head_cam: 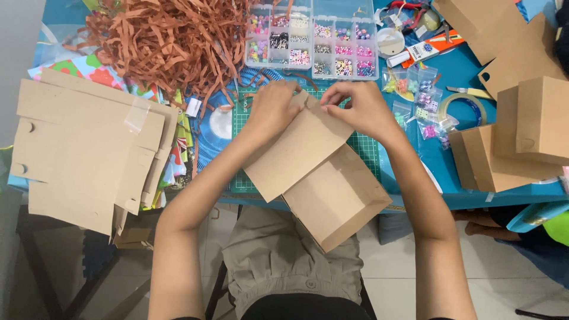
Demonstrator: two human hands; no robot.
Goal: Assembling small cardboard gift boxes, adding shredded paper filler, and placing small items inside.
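Over the green cutting mat (367,148), my left hand (272,112) and right hand (361,109) pinch the top flap of a brown cardboard box (323,178), fingers closed on its edge; light, stiff, creasable, it seems best gripped along folds.

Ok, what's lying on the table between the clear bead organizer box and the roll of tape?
In the head view, small clear bags of beads lie between the bead organizer and the tape roll.
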